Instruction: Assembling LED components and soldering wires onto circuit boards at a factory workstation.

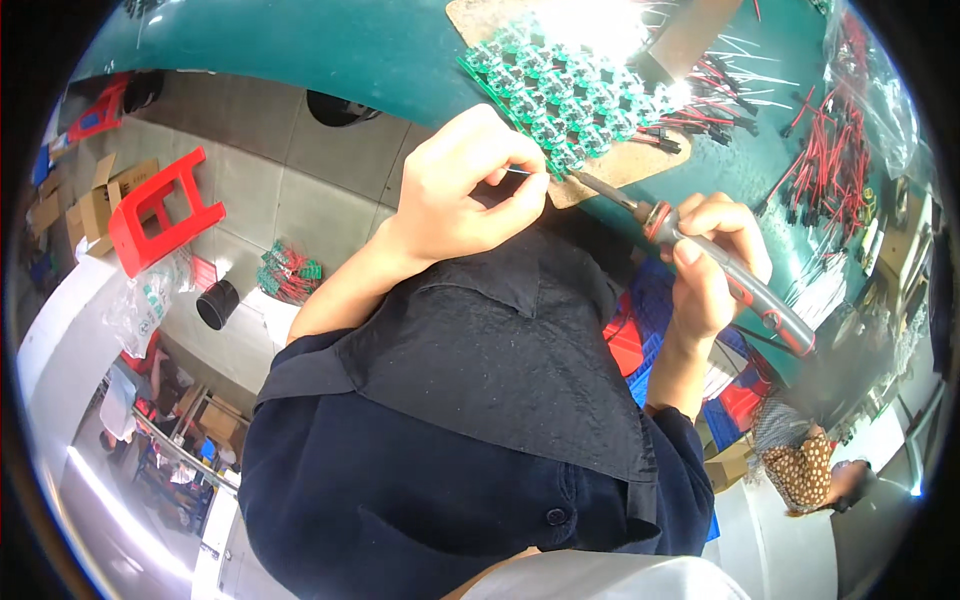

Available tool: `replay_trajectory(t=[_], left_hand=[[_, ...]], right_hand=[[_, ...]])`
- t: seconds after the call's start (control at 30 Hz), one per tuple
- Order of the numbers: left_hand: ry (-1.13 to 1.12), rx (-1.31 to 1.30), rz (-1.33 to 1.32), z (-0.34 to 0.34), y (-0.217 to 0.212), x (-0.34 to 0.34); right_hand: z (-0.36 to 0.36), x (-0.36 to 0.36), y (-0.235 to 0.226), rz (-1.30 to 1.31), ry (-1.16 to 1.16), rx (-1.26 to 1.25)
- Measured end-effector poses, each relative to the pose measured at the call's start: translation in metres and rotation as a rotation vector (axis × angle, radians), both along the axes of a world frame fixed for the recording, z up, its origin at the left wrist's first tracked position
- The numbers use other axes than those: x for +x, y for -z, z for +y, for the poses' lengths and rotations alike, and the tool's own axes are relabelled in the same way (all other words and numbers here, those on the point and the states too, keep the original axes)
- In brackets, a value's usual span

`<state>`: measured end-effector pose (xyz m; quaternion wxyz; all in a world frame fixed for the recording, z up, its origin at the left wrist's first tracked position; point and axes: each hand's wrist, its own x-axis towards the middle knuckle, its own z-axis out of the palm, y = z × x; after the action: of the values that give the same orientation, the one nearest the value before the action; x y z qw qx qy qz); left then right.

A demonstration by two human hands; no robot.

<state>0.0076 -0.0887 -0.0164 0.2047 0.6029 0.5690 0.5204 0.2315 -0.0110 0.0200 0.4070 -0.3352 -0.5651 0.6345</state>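
Observation:
My right hand (pixel 715 250) is closed around the grey and red handle of a soldering iron (pixel 735 275). Its tip points left and meets the near corner of a panel of small green circuit boards (pixel 570 95). My left hand (pixel 470 185) is closed in a pinch on a thin pale wire (pixel 515 171), beside that same corner. Most of the wire is hidden by the fingers. The panel lies tilted on a tan board (pixel 640 170), and strong glare washes out its far part.
Red and black wires with connectors (pixel 715 95) lie right of the panel, and a larger bundle of red wires (pixel 840 150) lies farther right on the green table (pixel 330 35). A red stool (pixel 165 215) stands on the floor at left. Another person (pixel 810 465) is at lower right.

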Motion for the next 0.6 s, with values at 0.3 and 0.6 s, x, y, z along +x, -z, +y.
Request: replay_trajectory(t=[0.3,0.6], left_hand=[[0.012,-0.034,0.132,0.004,-0.005,-0.001],[0.022,-0.022,0.122,0.016,-0.014,0.002]], right_hand=[[0.007,0.003,-0.003,-0.108,-0.092,0.010],[0.015,0.010,-0.006,0.013,0.001,0.101]])
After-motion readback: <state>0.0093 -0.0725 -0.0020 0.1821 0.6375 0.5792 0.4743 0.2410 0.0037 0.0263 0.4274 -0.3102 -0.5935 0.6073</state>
